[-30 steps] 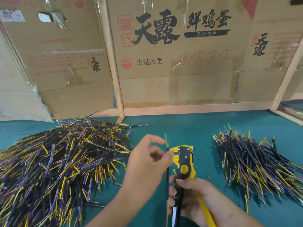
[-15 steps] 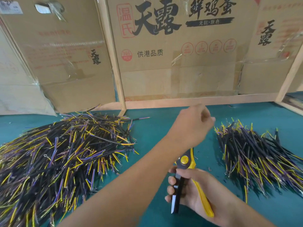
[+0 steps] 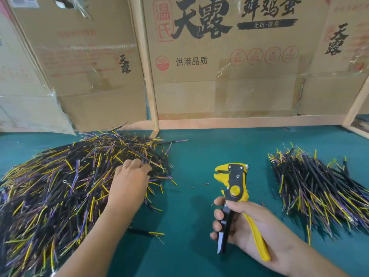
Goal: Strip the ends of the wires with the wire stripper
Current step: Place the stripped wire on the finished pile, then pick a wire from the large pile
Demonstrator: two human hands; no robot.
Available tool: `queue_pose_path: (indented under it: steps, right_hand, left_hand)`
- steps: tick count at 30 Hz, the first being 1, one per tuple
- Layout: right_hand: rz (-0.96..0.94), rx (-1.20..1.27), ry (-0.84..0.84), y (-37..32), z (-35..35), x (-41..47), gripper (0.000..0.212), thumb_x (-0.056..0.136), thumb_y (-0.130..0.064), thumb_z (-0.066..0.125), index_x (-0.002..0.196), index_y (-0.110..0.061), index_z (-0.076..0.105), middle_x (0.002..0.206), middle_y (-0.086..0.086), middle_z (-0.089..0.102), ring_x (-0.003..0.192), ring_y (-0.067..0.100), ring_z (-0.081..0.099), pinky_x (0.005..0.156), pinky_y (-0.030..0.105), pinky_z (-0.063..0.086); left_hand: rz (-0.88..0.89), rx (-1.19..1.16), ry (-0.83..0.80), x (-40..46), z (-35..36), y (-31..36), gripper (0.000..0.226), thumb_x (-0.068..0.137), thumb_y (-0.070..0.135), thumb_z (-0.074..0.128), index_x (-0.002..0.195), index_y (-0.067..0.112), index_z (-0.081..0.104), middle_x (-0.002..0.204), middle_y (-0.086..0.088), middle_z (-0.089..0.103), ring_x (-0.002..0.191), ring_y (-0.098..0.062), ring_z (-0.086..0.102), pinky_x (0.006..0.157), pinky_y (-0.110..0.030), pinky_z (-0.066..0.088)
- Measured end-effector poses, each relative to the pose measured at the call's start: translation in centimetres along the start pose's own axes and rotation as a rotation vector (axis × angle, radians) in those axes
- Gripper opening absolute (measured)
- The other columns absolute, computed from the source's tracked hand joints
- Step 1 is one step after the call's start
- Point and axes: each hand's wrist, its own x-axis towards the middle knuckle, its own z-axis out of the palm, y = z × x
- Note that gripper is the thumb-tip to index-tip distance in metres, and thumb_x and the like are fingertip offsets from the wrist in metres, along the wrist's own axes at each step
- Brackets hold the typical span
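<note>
A person's right hand (image 3: 247, 224) grips the handles of a yellow-and-black wire stripper (image 3: 233, 188), held upright above the green table (image 3: 191, 156), jaws apart. To the stripper's left, the left hand (image 3: 129, 182) rests on a large heap of wires (image 3: 60, 186); its fingertips are buried among them, so its grasp cannot be told. A smaller wire pile (image 3: 319, 190) lies to the stripper's right. Behind the stripper, a cardboard box (image 3: 229, 66) reads "天露", "鲜鸡蛋", "无抗·原色" and "供港品质".
</note>
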Motion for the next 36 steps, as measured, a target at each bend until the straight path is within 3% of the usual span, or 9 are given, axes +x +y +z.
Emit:
queue_pose_path:
  steps: [5,8,11,13,16,20,22,27,36]
  right_hand:
    - [-0.023,0.001,0.009,0.1,-0.5,0.5,0.057,0.052,-0.019,0.096,0.099,0.001,0.073,0.082,0.018,0.054,0.069,0.036,0.056,0.07,0.053,0.054]
    - [-0.031,-0.001,-0.009,0.2,-0.6,0.6,0.054,0.056,-0.019,0.093,0.1,0.001,0.072,0.083,0.019,0.054,0.07,0.036,0.056,0.072,0.053,0.053]
    - [-0.035,0.0,-0.058,0.1,-0.7,0.4,0.042,0.07,-0.017,0.083,0.106,0.001,0.07,0.086,0.02,0.054,0.074,0.036,0.056,0.076,0.054,0.052]
    - [-0.034,-0.004,-0.06,0.2,-0.9,0.4,0.041,0.071,-0.017,0.082,0.106,0.001,0.07,0.086,0.02,0.054,0.074,0.036,0.056,0.077,0.054,0.053]
    - [-0.043,-0.009,-0.023,0.5,-1.2,0.9,0.051,0.059,-0.02,0.092,0.102,0.001,0.072,0.082,0.019,0.056,0.07,0.036,0.057,0.073,0.053,0.053]
    - [-0.033,0.006,-0.018,0.8,-1.6,1.6,0.054,0.056,-0.023,0.095,0.101,0.0,0.073,0.081,0.018,0.058,0.069,0.036,0.059,0.072,0.053,0.053]
    - [-0.027,0.016,-0.032,0.9,-1.8,1.7,0.052,0.059,-0.022,0.094,0.102,0.0,0.073,0.081,0.019,0.058,0.07,0.037,0.059,0.074,0.054,0.053]
    - [-0.044,0.018,-0.035,1.0,-2.2,2.0,0.052,0.06,-0.021,0.093,0.103,0.0,0.072,0.081,0.018,0.058,0.07,0.037,0.059,0.075,0.054,0.053]
    - [-0.048,0.026,-0.028,0.9,-2.7,2.1,0.046,0.065,-0.022,0.091,0.103,-0.002,0.074,0.083,0.018,0.059,0.072,0.037,0.06,0.076,0.054,0.053]
  left_hand:
    - [0.07,-0.095,0.334,-0.7,-1.9,0.8,0.01,0.082,0.006,0.077,0.091,0.009,0.077,0.089,-0.011,0.063,0.084,-0.037,0.058,0.073,-0.047,0.049]
    - [0.073,-0.348,0.563,-1.5,-3.4,2.0,0.012,0.091,0.017,0.066,0.1,0.017,0.073,0.083,-0.001,0.066,0.073,-0.028,0.062,0.06,-0.039,0.053]
    - [0.195,-0.287,0.638,-2.5,-3.8,3.5,0.028,0.089,0.011,0.052,0.108,0.014,0.071,0.094,0.0,0.07,0.077,-0.024,0.068,0.054,-0.035,0.055]
    - [0.259,-0.314,0.565,-2.5,-3.5,3.8,0.04,0.083,0.007,0.049,0.117,0.011,0.07,0.107,-0.001,0.07,0.088,-0.025,0.07,0.059,-0.037,0.059]
    - [0.267,-0.46,0.298,-2.3,-2.6,4.0,0.053,0.086,0.004,0.059,0.138,0.015,0.057,0.126,0.003,0.062,0.107,-0.02,0.064,0.08,-0.041,0.059]
    - [0.338,-0.652,0.074,-3.1,-1.8,5.0,0.065,0.09,0.018,0.067,0.148,0.028,0.041,0.132,0.016,0.049,0.106,-0.002,0.056,0.091,-0.036,0.053]
    - [0.401,-0.574,0.099,-3.5,-2.0,5.5,0.06,0.094,0.016,0.06,0.148,0.032,0.041,0.135,0.02,0.049,0.112,-0.004,0.056,0.09,-0.034,0.053]
    - [0.621,-0.413,0.227,-3.4,-2.8,6.1,0.062,0.08,-0.004,0.058,0.14,0.015,0.057,0.135,0.004,0.061,0.11,-0.02,0.064,0.09,-0.034,0.052]
    - [0.695,-0.382,0.208,-3.5,-3.0,6.0,0.077,0.074,-0.015,0.061,0.143,0.017,0.053,0.143,0.008,0.055,0.104,-0.022,0.067,0.082,-0.038,0.058]
